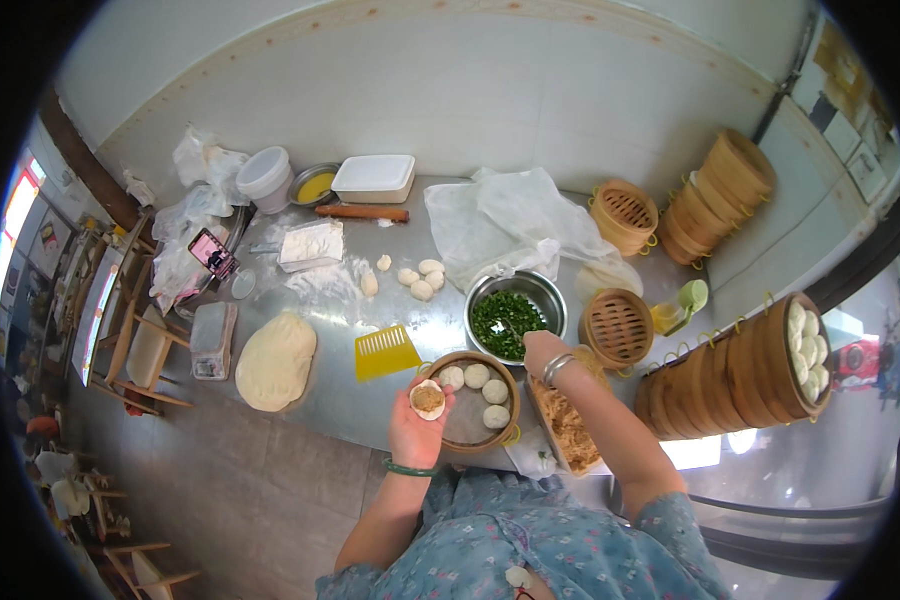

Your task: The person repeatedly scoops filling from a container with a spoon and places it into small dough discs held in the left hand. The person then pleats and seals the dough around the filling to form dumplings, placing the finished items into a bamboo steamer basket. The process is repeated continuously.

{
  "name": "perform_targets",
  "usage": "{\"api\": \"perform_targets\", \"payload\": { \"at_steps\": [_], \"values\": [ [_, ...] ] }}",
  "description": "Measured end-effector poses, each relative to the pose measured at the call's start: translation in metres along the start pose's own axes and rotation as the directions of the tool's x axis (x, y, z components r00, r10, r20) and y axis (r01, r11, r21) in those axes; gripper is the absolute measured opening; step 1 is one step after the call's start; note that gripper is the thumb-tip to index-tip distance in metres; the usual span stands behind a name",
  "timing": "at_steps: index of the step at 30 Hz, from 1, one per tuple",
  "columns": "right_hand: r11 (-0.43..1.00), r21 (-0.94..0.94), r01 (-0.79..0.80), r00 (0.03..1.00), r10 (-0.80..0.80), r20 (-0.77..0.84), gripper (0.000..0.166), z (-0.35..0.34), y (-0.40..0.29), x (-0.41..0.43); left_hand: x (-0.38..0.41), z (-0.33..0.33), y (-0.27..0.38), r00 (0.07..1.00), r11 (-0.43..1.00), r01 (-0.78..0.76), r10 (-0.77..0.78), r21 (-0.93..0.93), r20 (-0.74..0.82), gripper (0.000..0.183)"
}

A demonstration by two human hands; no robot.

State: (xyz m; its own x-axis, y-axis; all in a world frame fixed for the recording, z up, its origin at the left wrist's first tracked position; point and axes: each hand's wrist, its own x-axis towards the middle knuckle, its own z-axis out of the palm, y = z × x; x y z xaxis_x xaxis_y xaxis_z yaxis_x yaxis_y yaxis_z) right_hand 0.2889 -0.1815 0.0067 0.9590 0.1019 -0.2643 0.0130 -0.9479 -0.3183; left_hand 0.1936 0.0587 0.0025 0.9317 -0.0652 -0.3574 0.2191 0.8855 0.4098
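Note:
On the palm of my left hand (pixel 418 427) lies a round dough wrapper (pixel 427 400) topped with brown filling. My right hand (pixel 546 351) is closed at the rim of a steel bowl of chopped greens (pixel 504 319); a small part of a metal utensil shows among the greens by my fingers. Between my hands a bamboo steamer (pixel 515 409) holds several filled buns (pixel 495 391). Beneath my right forearm stands a tray of brown filling (pixel 570 431). Left of the steamer is a yellow dough scraper (pixel 386 354), and beyond it lie several small dough pieces (pixel 421 290).
A large dough lump (pixel 276 362), a digital scale (pixel 213 341) and a flour container (pixel 311 246) are at the left. A rolling pin (pixel 361 213) lies near the wall. Tall stacked steamers (pixel 727 375), a slatted steamer (pixel 619 330) and an oil bottle (pixel 675 311) stand at the right.

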Motion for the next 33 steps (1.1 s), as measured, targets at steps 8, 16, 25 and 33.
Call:
{"api": "perform_targets", "payload": {
  "at_steps": [8,16,25,33],
  "values": [
    [0.963,0.245,-0.109,0.991,0.123,-0.045,0.020,0.057,0.002,0.047,0.059,-0.018,0.030,0.997,0.997,0.076,-0.076,0.010,0.024,0.039],
    [0.682,0.676,-0.279,0.943,0.328,0.059,0.025,0.032,-0.008,0.011,0.149,-0.003,0.013,0.955,0.950,0.295,-0.293,0.101,-0.040,0.031],
    [0.494,0.818,-0.295,0.903,0.423,0.071,0.027,0.020,0.000,-0.023,0.204,0.024,-0.045,0.905,0.884,0.425,-0.423,0.196,-0.051,0.029],
    [0.634,0.755,-0.171,0.912,0.391,-0.122,0.028,0.004,-0.021,-0.045,0.217,0.033,-0.066,0.883,0.861,0.469,-0.465,0.197,-0.068,0.024]
  ]
}}
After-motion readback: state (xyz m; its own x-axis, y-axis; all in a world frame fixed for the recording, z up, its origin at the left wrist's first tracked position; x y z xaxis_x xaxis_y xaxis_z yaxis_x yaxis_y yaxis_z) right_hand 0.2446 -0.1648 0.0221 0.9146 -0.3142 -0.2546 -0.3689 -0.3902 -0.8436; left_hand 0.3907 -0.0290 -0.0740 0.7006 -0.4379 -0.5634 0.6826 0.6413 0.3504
